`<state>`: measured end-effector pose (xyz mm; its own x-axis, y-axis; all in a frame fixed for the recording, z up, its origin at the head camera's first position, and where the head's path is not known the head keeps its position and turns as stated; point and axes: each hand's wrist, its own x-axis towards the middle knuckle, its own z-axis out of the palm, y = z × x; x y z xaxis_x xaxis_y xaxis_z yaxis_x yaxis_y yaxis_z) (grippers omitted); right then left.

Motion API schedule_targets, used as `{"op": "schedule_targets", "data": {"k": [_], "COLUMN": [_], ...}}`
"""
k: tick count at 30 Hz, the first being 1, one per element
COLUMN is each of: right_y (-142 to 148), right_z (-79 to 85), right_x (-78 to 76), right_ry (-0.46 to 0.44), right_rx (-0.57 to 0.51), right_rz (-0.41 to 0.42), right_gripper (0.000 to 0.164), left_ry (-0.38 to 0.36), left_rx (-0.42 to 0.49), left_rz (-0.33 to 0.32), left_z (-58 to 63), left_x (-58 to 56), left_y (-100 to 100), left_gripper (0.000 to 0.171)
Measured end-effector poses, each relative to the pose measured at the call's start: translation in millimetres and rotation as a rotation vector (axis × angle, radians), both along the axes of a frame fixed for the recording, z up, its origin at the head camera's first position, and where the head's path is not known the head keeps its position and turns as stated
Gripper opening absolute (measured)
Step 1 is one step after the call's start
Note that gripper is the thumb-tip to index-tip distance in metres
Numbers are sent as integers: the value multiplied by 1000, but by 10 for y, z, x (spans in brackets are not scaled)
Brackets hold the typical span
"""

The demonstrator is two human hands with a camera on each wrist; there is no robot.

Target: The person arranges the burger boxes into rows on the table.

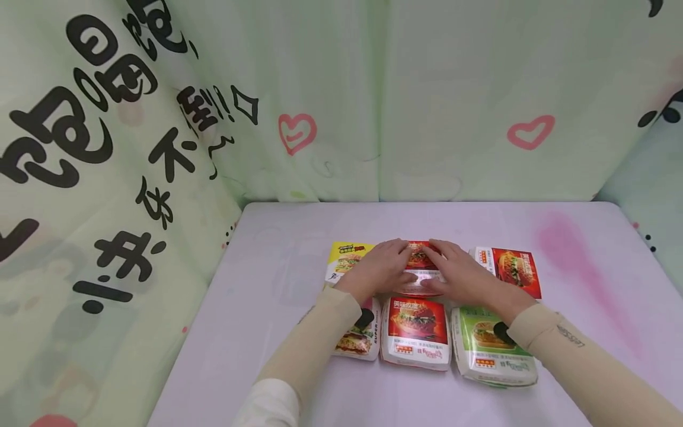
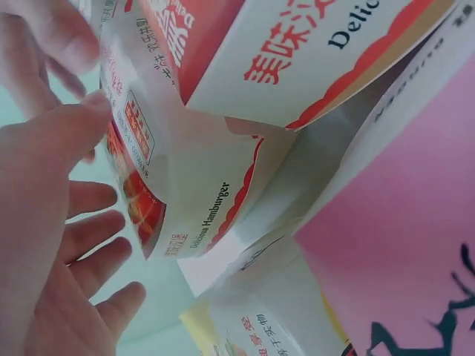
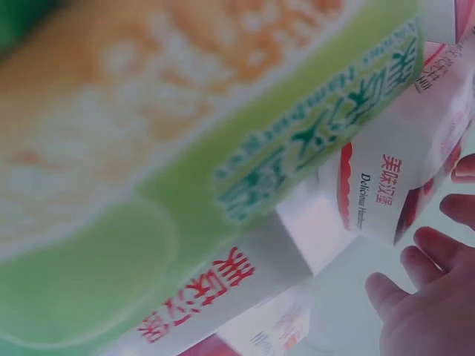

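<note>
A red and white hamburger box (image 1: 420, 258) lies in the middle of the back row, between both hands. The left hand (image 1: 381, 270) is over its left side; in the left wrist view the thumb tip is right at the box's edge and the fingers are spread loosely. On the right side, the right hand (image 1: 460, 271) has its fingers extended toward the box top. The right wrist view shows those fingers (image 3: 434, 274) relaxed beside the box. In front of the hands sits another red hamburger box (image 1: 417, 332).
A yellow box (image 1: 345, 256) is at back left, partly behind the left hand. A red box (image 1: 514, 270) lies at back right. The front row also has a burger-printed box (image 1: 356, 344) at left and a green box (image 1: 491, 356) at right. Curtains (image 1: 427, 89) border the table (image 1: 240, 332).
</note>
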<state>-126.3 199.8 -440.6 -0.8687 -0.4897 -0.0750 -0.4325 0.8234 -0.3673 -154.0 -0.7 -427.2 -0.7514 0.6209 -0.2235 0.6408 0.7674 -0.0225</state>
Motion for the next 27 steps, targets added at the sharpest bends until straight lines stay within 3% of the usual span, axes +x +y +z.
{"op": "schedule_targets", "data": {"k": [12,19,27], "right_y": [117,193,290], "right_z": [-15,72,76], "right_x": [113,136,167], "right_ry": [40,36,60], "right_rx": [-18,-27,-37], "right_rz": [-105,-217,-352], "right_gripper": [75,74,76], "left_ry": [79,68,106], "left_rx": [39,69,86], "left_rz": [-3,-4,-57], "left_z": [-13,-14,18], "left_x": [-5,3,32], "left_y": [61,167,348], "left_gripper": [76,75,68]}}
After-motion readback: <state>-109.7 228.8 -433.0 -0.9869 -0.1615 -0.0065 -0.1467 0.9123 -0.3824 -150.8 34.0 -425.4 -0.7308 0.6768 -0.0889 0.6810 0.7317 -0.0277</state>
